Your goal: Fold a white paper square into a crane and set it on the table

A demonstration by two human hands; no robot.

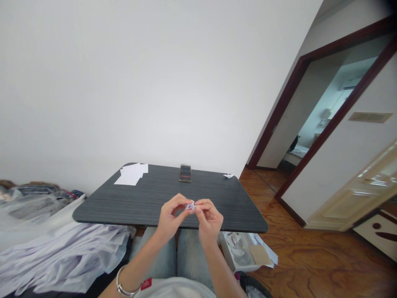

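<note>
My left hand (170, 218) and my right hand (209, 219) meet above the near edge of a dark grey table (149, 203). Both pinch a small folded piece of white paper (190, 205) between fingertips and thumbs. The paper is tiny and its shape is hard to make out. A silver bracelet (124, 287) circles my left wrist.
On the table's far side lie a few white sheets (132, 174), a phone (185, 173) and a small folded paper figure (228, 176). Piled white cloth (58, 252) lies at the left. A box with papers (245, 248) sits on the wooden floor under the table's right. An open doorway (322, 120) stands at the right.
</note>
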